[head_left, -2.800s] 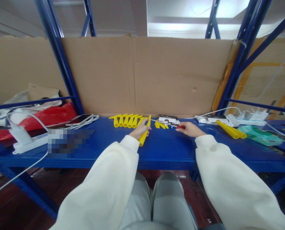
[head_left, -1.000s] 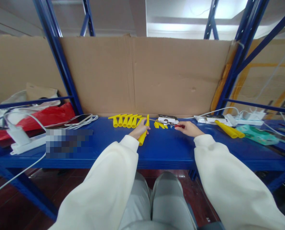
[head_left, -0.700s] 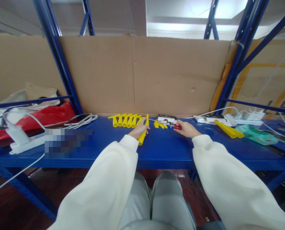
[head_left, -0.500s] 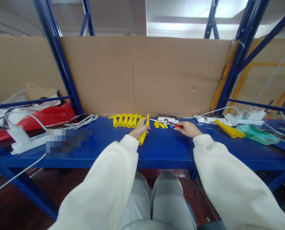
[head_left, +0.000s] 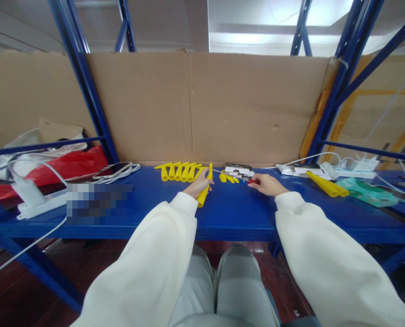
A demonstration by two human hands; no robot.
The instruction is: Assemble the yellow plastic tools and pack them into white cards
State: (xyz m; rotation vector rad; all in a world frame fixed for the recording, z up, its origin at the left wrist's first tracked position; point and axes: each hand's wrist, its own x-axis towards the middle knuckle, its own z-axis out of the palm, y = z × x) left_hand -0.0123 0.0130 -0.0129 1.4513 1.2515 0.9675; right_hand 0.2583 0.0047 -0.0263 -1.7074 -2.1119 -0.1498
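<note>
My left hand (head_left: 198,184) is closed around a yellow tapered plastic tube (head_left: 203,197), its narrow end up and its wide end down toward me. In my right hand (head_left: 269,185) is a red-handled knife (head_left: 253,180) with a long thin metal blade. The blade points left, its tip by the upper part of the tube; whether it touches cannot be told. Several more yellow tapered tubes (head_left: 178,175) stand in a row left of my left hand. Under the blade lie small yellow pieces (head_left: 230,179) on the blue tabletop (head_left: 234,211).
Behind the pieces is a small black-and-white box (head_left: 239,169). To the right lie two yellow tubes (head_left: 325,185), a green plastic packet (head_left: 367,193) and a power strip with cables (head_left: 355,172). A phone (head_left: 112,170) and a red bag (head_left: 66,164) are left. Cardboard (head_left: 202,104) backs the table.
Almost nothing differs. The knife has shifted very slightly in my right hand's grip, while my left hand keeps the tube in the same place.
</note>
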